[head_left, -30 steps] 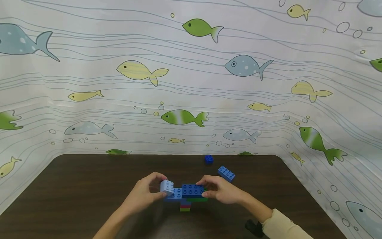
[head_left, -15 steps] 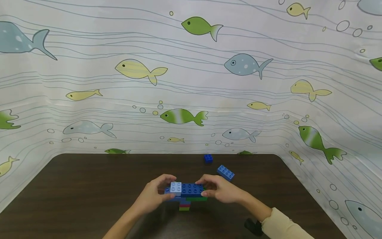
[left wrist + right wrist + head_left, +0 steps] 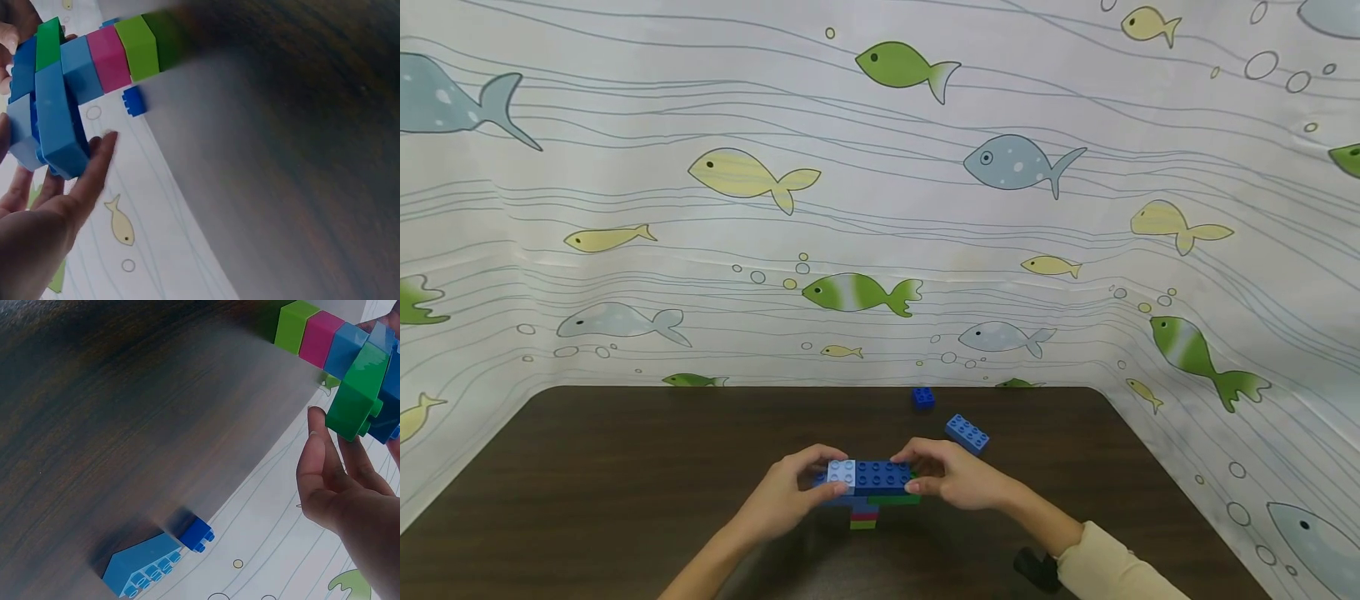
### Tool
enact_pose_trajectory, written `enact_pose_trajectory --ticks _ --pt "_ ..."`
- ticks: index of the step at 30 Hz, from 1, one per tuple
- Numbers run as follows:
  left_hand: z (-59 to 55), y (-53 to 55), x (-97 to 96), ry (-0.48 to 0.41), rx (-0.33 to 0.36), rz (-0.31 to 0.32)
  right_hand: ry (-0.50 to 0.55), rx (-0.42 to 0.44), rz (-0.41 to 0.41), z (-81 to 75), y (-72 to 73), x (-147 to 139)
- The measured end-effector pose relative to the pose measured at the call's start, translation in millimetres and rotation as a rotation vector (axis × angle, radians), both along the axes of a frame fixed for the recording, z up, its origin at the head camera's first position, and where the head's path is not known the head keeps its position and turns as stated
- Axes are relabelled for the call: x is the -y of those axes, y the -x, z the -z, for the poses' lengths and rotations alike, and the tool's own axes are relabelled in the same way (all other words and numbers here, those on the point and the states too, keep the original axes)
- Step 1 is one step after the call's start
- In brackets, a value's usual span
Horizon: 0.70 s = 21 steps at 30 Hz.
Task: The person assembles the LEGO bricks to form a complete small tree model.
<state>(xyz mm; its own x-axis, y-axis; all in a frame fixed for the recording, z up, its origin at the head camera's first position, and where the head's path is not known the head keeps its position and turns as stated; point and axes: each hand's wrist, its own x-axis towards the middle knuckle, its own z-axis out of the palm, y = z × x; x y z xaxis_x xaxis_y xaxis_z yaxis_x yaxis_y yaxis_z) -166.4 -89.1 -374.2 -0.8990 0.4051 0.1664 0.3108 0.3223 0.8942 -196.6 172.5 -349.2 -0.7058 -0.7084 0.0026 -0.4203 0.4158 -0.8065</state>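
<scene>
A small tower of toy building bricks stands on the table: a lime brick [image 3: 139,47] at the bottom, then a pink brick [image 3: 109,56] and a blue one. Across these lie a longer blue brick [image 3: 59,122] on the left and a green brick [image 3: 359,387] on the right. My left hand [image 3: 785,493] pinches a light blue brick [image 3: 841,475] over the longer blue brick; whether it is fully seated I cannot tell. My right hand [image 3: 953,477] grips the right end of a dark blue brick [image 3: 882,477], which sits beside the light blue one.
Behind the right hand lies a loose blue eight-stud brick [image 3: 967,433]. Farther back is a small blue brick [image 3: 923,397]. A fish-patterned sheet [image 3: 745,275] encloses the dark table [image 3: 647,483] at the back and sides.
My left hand has brought the light blue brick right, from tilted over the left end to level against the dark blue brick, then slightly lower. My right hand has kept its hold.
</scene>
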Motion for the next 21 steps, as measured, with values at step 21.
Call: enact_pose_trajectory --ticks 21 --pt "1.8 2.7 -1.9 -0.002 -0.002 0.003 0.025 -0.008 -0.001 2.4 -0.7 -0.8"
